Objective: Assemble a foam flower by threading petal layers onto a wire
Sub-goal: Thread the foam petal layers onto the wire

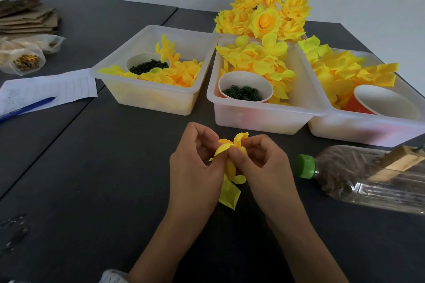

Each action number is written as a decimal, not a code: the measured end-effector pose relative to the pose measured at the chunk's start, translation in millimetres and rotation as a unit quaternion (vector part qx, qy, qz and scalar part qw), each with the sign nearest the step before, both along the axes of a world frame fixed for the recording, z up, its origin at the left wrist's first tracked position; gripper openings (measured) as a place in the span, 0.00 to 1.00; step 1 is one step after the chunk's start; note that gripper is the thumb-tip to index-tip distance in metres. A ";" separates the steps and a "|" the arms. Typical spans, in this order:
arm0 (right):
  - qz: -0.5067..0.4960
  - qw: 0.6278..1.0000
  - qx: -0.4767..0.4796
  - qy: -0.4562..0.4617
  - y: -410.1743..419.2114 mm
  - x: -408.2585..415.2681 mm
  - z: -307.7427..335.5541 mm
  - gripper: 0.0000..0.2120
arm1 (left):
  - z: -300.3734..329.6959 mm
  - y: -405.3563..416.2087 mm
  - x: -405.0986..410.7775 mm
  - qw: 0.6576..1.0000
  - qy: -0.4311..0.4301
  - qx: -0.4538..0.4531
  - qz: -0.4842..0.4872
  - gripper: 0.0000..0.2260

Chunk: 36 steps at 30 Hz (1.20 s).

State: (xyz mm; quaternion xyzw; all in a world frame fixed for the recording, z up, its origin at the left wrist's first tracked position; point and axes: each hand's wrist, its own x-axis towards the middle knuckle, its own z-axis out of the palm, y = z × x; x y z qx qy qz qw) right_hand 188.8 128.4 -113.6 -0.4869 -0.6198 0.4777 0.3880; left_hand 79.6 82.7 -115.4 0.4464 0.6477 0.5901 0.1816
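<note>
Above the dark table, my left hand and my right hand pinch a small yellow foam flower between them. Its petals stick up past my fingertips and hang down below my palms. The wire is hidden inside the petals. Three clear bins hold loose yellow petals: a left bin, a middle bin and a right bin. Finished yellow flowers are piled behind the bins.
Paper cups of dark green rings sit in the left and middle bins; a red cup lies in the right bin. A plastic bottle with a green cap lies at right. Paper and a blue pen, bags and cardboard are at left.
</note>
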 end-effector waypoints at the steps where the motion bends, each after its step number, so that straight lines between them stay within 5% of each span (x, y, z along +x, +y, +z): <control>1: -0.004 1.000 0.004 -0.003 0.4 0.6 -0.7 0.07 | -1.1 0.8 -1.0 1.000 -0.001 -0.004 0.002 0.14; 12: -0.030 0.985 0.052 -0.159 10.1 6.2 1.4 0.07 | -2.8 3.2 -2.4 0.999 0.025 0.010 0.026 0.13; 18: -0.112 0.970 0.133 -0.168 18.2 29.8 8.8 0.05 | 3.9 7.7 -27.1 0.984 -0.175 0.003 0.036 0.07; 21: -0.135 0.973 0.143 -0.122 19.6 45.2 16.0 0.04 | 8.2 9.6 -51.9 0.976 -0.212 0.008 0.054 0.05; 31: 0.038 0.998 -0.017 0.050 27.0 19.8 44.4 0.09 | 6.6 19.6 -66.9 0.958 -0.275 -0.082 -0.002 0.10; 36: 0.013 0.992 0.124 -0.010 68.9 -40.5 82.7 0.06 | 1.0 23.0 -74.0 0.956 -0.277 -0.093 0.009 0.10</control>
